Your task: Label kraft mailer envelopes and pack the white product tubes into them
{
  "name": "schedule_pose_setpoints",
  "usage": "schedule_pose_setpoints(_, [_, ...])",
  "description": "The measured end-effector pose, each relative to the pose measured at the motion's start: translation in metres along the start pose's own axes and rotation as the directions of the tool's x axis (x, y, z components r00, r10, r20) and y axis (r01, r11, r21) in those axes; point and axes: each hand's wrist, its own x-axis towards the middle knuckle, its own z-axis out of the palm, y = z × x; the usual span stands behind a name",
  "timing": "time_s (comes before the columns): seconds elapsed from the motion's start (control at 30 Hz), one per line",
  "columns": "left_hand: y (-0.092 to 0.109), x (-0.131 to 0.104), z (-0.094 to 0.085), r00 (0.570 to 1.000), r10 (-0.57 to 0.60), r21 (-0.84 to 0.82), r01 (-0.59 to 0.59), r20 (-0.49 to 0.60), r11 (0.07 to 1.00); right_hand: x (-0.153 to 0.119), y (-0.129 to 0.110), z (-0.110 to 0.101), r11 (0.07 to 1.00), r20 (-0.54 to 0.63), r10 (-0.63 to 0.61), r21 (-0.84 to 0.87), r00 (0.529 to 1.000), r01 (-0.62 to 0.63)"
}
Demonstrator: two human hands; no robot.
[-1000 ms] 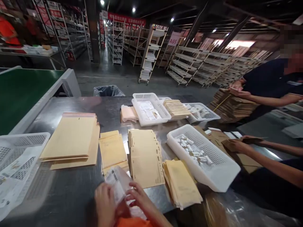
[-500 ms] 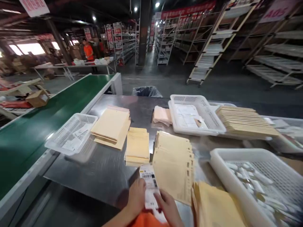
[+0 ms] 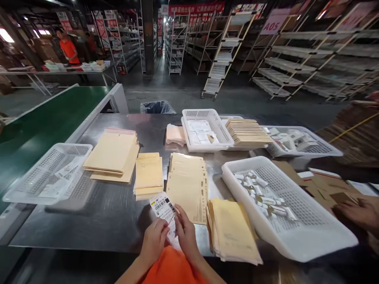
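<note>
A white printed label sheet (image 3: 163,208) with barcodes is held near the table's front edge. My left hand (image 3: 154,238) pinches its lower left side, and my right hand (image 3: 185,232) grips its right side, fingers bent around it. Just beyond my hands lie a stack of small yellow padded envelopes (image 3: 149,173) and a fanned stack of larger tan envelopes (image 3: 186,185). To the right of my right hand sits a pile of yellow envelopes (image 3: 232,230). A large white basket (image 3: 310,236) with small bottles stands further right.
Big tan envelopes (image 3: 111,152) lie at the left beside a white basket (image 3: 84,148) of papers. Toward the back are pink packets (image 3: 175,134) and more baskets (image 3: 207,148). A green conveyor (image 3: 56,106) runs along the left. Another person's hand (image 3: 358,213) is at the far right.
The view has swung right, bringing the far-right basket and another person's hand into sight. The label sheet now tilts to the left between my hands.
</note>
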Motion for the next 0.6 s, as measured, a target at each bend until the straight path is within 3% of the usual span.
schedule_pose_setpoints(0.07, [0.001, 0.006, 0.000, 0.977, -0.162, -0.224, 0.129, -0.139, 0.966, 0.001, -0.003, -0.006, 0.999, 0.052, -0.033, 0.016, 0.998, 0.032])
schedule_pose_setpoints(0.13, [0.002, 0.016, -0.002, 0.881, -0.416, -0.532, 0.246, -0.227, 0.811, 0.002, -0.007, -0.009, 0.998, 0.059, -0.035, 0.051, 0.998, 0.032])
schedule_pose_setpoints(0.2, [0.006, 0.026, -0.005, 0.808, -0.585, -0.780, 0.320, -0.072, 0.538, 0.000, -0.009, -0.009, 0.997, 0.055, -0.025, 0.074, 0.998, 0.021])
schedule_pose_setpoints(0.27, [0.012, 0.033, -0.007, 0.799, -0.581, -0.862, 0.396, 0.153, 0.317, -0.002, -0.008, -0.008, 0.998, 0.107, 0.003, 0.068, 0.994, -0.011])
schedule_pose_setpoints(0.33, [0.018, 0.037, -0.006, 0.821, -0.531, -0.868, 0.408, 0.213, 0.284, -0.003, -0.003, -0.007, 1.000, 0.183, 0.017, 0.014, 0.983, -0.020])
schedule_pose_setpoints(0.4, [0.021, 0.038, -0.004, 0.834, -0.531, -0.870, 0.365, 0.147, 0.332, -0.001, 0.006, -0.008, 0.995, 0.256, -0.018, -0.086, 0.967, 0.041])
schedule_pose_setpoints(0.5, [0.019, 0.039, -0.003, 0.817, -0.570, -0.871, 0.341, 0.088, 0.353, 0.007, 0.020, -0.011, 0.941, 0.377, -0.105, -0.260, 0.920, 0.214])
schedule_pose_setpoints(0.6, [0.011, 0.043, -0.017, 0.793, -0.609, -0.903, 0.267, 0.007, 0.337, 0.012, 0.032, -0.010, 0.872, 0.420, -0.170, -0.358, 0.891, 0.335])
